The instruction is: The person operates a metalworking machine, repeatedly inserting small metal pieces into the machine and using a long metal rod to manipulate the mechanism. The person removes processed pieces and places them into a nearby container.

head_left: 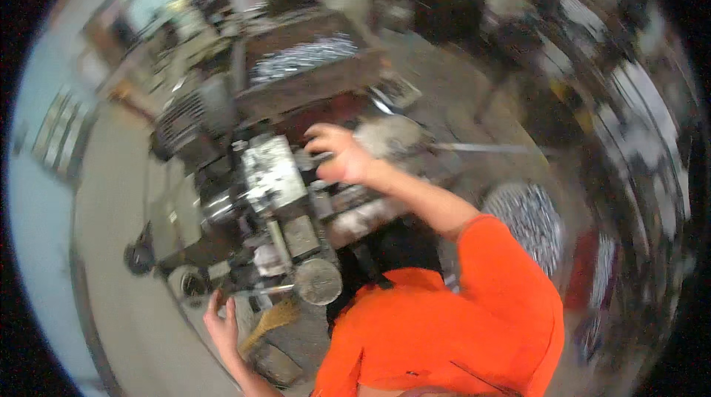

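A small metalworking machine like a lathe stands in front of me, with a shiny cylindrical part and a pale metal block at its middle. My right hand hovers just right of that block, its fingers curved and apart, with nothing visible in them. Lower left, my left hand has its thumb and fingers parted beside a metal lever, and I see no object in it. Whether it touches the lever is unclear. A round metal disc sits at the machine's near end. Motion blur softens the whole picture.
Behind the machine a large open box holds many shiny metal pieces. More pieces fill a round container at my right. A ribbed motor is at the left. A straw brush lies below the lever, and a long bar extends rightward.
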{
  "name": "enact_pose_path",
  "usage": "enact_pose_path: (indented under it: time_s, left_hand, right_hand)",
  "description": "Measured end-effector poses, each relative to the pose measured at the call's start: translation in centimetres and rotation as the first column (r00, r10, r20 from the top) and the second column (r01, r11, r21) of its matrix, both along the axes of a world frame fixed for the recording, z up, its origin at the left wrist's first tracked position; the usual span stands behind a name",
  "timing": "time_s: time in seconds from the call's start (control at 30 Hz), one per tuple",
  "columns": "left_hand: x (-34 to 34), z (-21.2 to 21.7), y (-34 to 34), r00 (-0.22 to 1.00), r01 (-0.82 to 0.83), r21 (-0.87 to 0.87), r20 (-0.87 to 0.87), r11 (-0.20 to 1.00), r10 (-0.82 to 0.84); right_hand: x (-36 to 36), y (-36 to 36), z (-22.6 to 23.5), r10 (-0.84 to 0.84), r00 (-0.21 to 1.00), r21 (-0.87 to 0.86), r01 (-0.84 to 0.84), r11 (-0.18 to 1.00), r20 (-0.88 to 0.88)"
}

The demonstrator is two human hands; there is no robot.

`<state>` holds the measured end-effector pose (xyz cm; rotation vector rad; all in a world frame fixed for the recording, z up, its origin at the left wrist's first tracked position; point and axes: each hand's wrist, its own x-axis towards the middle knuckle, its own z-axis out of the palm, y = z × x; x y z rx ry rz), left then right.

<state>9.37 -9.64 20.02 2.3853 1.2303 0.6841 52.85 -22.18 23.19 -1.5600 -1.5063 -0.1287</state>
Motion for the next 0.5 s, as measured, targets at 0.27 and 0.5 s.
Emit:
enact_pose_path:
  time_s: [0.27, 0.5]
  left_hand:
    - [7.5, -8.6, 4.2, 0.934, 0.007, -0.182, -0.35, 0.983, -0.071]
    - [8.9, -7.4, 2.8, 0.958, -0.035, -0.171, -0.285, 0.985, -0.016]
  right_hand:
    - [-0.6, -23.1, -12.3, -0.603, 0.766, -0.495, 0.445, 0.746, -0.221]
    - [5.5, -40.9, -16.9, -0.823, 0.283, -0.67, 0.727, -0.15, 0.492]
